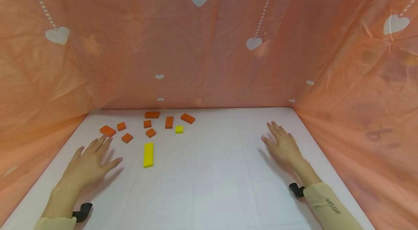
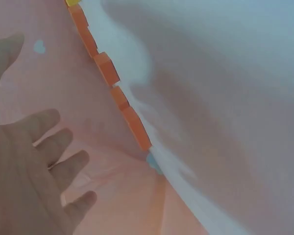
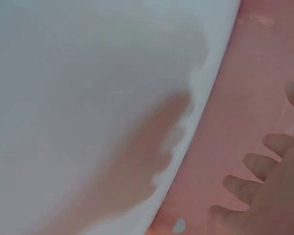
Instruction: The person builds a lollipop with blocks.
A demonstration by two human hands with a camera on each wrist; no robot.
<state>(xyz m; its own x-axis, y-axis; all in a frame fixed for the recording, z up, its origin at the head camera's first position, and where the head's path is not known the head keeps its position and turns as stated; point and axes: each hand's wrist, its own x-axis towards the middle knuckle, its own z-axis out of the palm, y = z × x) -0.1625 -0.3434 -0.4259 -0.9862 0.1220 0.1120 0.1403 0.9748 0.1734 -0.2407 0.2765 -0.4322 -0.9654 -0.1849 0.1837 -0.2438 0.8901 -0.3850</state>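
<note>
My left hand [image 1: 86,166] is over the left part of the white table, fingers spread and holding nothing. Its fingertips come right up to an orange rectangular block [image 1: 107,131] in the head view. To the right of that hand lies a long yellow block [image 1: 148,155]. Several small orange blocks [image 1: 127,138] and a small yellow block [image 1: 179,129] are scattered behind it; the left wrist view shows a row of orange blocks [image 2: 107,68] beyond the spread fingers. Over the right part of the table, my right hand [image 1: 283,146] has its fingers extended, with no block near it.
White cloth covers the table [image 1: 212,186]. Orange-pink curtains [image 1: 202,59] with pale hearts enclose it at the back and both sides. Further orange blocks [image 1: 152,115] lie near the back edge. Each wrist wears a black camera mount [image 1: 296,190] by the sleeve.
</note>
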